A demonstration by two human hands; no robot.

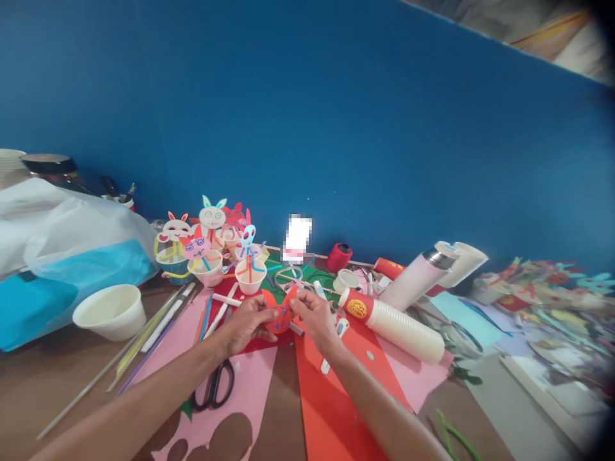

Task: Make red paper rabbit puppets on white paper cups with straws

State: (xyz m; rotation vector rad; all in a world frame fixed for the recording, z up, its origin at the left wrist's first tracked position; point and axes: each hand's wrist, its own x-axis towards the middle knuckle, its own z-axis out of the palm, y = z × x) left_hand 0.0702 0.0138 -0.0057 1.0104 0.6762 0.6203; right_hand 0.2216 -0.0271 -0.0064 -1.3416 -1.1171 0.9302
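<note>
A small red paper cutout (277, 320) with two pointed ears and blue drawn marks is held up between my hands at the middle of the table. My left hand (247, 323) grips its left edge between thumb and fingers. At its right ear, my right hand (313, 315) pinches the paper with the fingertips. Below my left hand lie black-handled scissors (214, 387) on pink paper (254, 378). A red paper sheet (331, 410) lies beneath my right forearm.
Animal-face figures in paper cups (250, 275) stand at the back left, near an empty white bowl (110, 314). A stack of paper cups (408, 333) and a thermos (418, 282) lie right. A blurred bright screen (298, 238) stands against the blue wall (307, 115).
</note>
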